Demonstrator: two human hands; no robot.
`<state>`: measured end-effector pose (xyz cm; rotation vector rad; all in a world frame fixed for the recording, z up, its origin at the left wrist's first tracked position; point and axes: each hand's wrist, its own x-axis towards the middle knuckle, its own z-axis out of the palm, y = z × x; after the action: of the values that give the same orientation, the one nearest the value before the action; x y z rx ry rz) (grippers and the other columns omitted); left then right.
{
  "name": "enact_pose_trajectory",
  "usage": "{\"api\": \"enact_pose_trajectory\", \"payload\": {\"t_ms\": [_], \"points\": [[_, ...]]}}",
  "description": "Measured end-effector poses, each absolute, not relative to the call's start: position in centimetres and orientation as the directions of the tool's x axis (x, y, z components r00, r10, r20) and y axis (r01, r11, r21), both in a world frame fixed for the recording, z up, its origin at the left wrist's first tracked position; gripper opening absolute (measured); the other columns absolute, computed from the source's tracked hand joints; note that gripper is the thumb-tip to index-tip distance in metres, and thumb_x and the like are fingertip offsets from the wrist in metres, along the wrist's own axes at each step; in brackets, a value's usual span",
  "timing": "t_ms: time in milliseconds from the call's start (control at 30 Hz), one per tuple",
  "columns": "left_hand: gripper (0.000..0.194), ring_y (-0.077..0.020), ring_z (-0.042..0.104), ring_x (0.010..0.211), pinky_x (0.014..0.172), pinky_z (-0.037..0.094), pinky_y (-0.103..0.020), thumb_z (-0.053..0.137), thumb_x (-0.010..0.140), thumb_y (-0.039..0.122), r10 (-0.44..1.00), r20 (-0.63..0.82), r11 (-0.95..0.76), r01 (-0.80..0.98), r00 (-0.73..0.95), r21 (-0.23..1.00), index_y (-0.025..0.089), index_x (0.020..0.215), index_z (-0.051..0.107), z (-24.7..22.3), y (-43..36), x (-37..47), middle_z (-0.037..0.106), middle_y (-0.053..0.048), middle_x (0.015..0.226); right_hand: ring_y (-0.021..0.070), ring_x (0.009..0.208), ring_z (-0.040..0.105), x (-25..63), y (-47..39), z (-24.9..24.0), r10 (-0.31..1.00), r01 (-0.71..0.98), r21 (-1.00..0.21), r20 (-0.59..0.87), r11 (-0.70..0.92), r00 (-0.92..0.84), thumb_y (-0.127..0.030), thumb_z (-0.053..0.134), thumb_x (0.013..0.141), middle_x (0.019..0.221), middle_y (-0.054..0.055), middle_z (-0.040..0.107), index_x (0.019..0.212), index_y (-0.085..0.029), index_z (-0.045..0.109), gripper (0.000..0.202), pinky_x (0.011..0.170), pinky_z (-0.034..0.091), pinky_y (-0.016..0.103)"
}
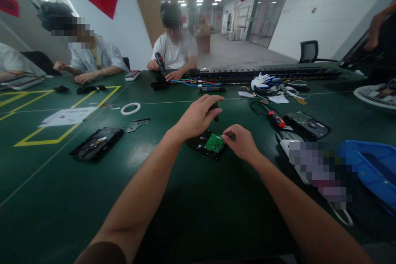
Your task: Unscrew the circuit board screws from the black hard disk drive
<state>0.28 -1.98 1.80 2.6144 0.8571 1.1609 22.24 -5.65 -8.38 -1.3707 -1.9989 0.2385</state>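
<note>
A hard drive with a green circuit board lies on the table in front of me. My left hand is above its far side, fingers curled round a short dark tool, most of which the hand hides. At the drive's right edge, my right hand has thumb and fingertips pinched together beside the green board. Whatever is between those fingertips is too small to tell.
Another hard drive and a loose circuit board are to the left, near a white tape ring. Right are a red screwdriver, a third drive, gloves and a blue tray. Co-workers sit opposite.
</note>
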Motion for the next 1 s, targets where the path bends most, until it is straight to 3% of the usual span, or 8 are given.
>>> {"api": "enact_pose_trajectory", "payload": {"t_ms": [133, 400, 633, 1000], "points": [[0.040, -0.0241, 0.063, 0.119, 0.106, 0.050, -0.044, 0.053, 0.107, 0.025, 0.557, 0.657, -0.822, 0.448, 0.508, 0.350, 0.019, 0.146, 0.053, 1.9, -1.8, -0.2, 0.065, -0.013, 0.131, 0.0187, 0.084, 0.064, 22.1, -5.4, -9.2, 0.917, 0.784, -0.503, 0.342, 0.364, -0.206, -0.021, 0.067, 0.093, 0.098, 0.006, 0.070, 0.091, -0.021, 0.071, 0.004, 0.077, 0.049, 0.033], [0.038, -0.0244, 0.064, 0.117, 0.105, 0.051, -0.043, 0.054, 0.107, 0.026, 0.587, 0.616, -0.803, 0.471, 0.525, 0.365, 0.017, 0.143, 0.056, 1.8, -1.9, 0.1, 0.066, -0.013, 0.129, 0.0196, 0.087, 0.064, 21.7, -5.1, -9.5, 0.929, 0.807, -0.486, 0.312, 0.337, -0.200, -0.019, 0.064, 0.094, 0.094, 0.005, 0.071, 0.084, -0.020, 0.069, 0.011, 0.078, 0.047, 0.034], [0.037, -0.0252, 0.065, 0.118, 0.106, 0.052, -0.045, 0.054, 0.106, 0.028, 0.610, 0.601, -0.786, 0.492, 0.517, 0.374, 0.018, 0.142, 0.057, 1.8, -1.9, 0.0, 0.067, -0.013, 0.129, 0.0192, 0.088, 0.065, 22.4, -4.8, -9.8, 0.931, 0.795, -0.518, 0.332, 0.314, -0.152, -0.022, 0.063, 0.095, 0.099, 0.005, 0.071, 0.093, -0.020, 0.070, 0.008, 0.077, 0.049, 0.032], [0.037, -0.0241, 0.065, 0.120, 0.107, 0.051, -0.043, 0.055, 0.106, 0.027, 0.609, 0.594, -0.786, 0.503, 0.526, 0.360, 0.016, 0.141, 0.058, 1.7, -1.8, -0.1, 0.068, -0.013, 0.132, 0.0200, 0.093, 0.065, 22.1, -4.6, -10.1, 0.921, 0.805, -0.477, 0.333, 0.352, -0.205, -0.020, 0.063, 0.096, 0.099, 0.006, 0.071, 0.085, -0.019, 0.069, 0.012, 0.085, 0.049, 0.035]]}}
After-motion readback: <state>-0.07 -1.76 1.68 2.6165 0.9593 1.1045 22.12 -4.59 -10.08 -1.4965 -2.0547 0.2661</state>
